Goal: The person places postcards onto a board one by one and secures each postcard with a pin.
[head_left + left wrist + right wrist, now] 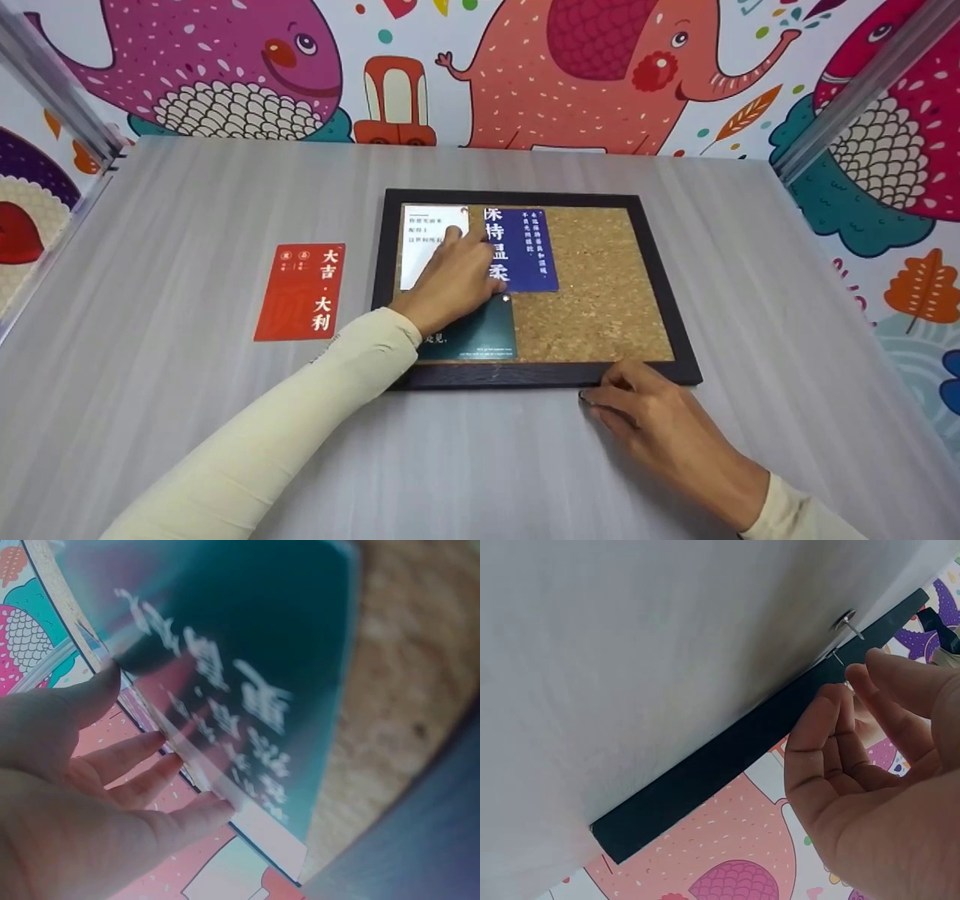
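In the head view my left hand (459, 274) lies over the cork board, fingers reaching forward across the seam between a white card (415, 262) and a blue card (534, 259). Its fingertips press the cards. A dark green card (487, 330) lies partly under that forearm; it fills much of the left wrist view, with the left fingers (142, 784) extended beside it. My right hand (652, 416) is at the near frame edge, fingers bent. A thumbtack (846, 621) stands point up by its fingertips, a second tack (836, 656) closer in. I cannot tell whether it pinches one.
The dark frame (480, 375) surrounds the cork (592, 300), whose bare part is on the right. A red card (300, 292) lies on the grey table (187, 225) left of the frame. Behind stands a wall (420, 37) printed with cartoon animals.
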Demonstrator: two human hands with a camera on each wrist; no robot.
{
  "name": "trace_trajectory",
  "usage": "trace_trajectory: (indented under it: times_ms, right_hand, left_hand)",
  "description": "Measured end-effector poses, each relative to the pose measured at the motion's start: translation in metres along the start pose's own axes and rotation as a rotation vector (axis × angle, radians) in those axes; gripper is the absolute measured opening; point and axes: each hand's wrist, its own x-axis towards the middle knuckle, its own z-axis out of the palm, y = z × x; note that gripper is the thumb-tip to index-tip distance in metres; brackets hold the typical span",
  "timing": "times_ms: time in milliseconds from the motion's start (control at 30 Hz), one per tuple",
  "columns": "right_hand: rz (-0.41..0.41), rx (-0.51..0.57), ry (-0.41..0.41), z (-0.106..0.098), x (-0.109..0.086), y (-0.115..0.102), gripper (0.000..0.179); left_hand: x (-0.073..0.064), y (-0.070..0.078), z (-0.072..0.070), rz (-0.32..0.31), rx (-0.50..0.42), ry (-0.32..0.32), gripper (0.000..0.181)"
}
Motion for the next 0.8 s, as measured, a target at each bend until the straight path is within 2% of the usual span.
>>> trace_trajectory:
  times_ms: [167, 233, 400, 500, 800]
  right_hand:
    - [0.011, -0.008, 0.000, 0.000, 0.001, 0.000, 0.030]
    - [0.023, -0.012, -0.010, -0.001, 0.001, 0.000, 0.030]
    - [0.069, -0.009, -0.044, -0.002, 0.002, -0.001, 0.028]
    - [0.070, -0.009, -0.047, -0.001, 0.002, -0.002, 0.028]
    - [0.069, -0.013, -0.061, -0.001, 0.002, -0.002, 0.027]
  left_hand:
    - [0.005, -0.009, 0.010, 0.012, 0.002, 0.017, 0.030]
    - [0.005, -0.008, 0.010, 0.012, -0.014, 0.014, 0.032]
    - [0.010, -0.017, 0.022, 0.023, -0.025, 0.029, 0.033]
    - [0.013, -0.022, 0.028, 0.031, -0.020, 0.039, 0.032]
    - [0.014, -0.023, 0.031, 0.025, 0.021, 0.041, 0.034]
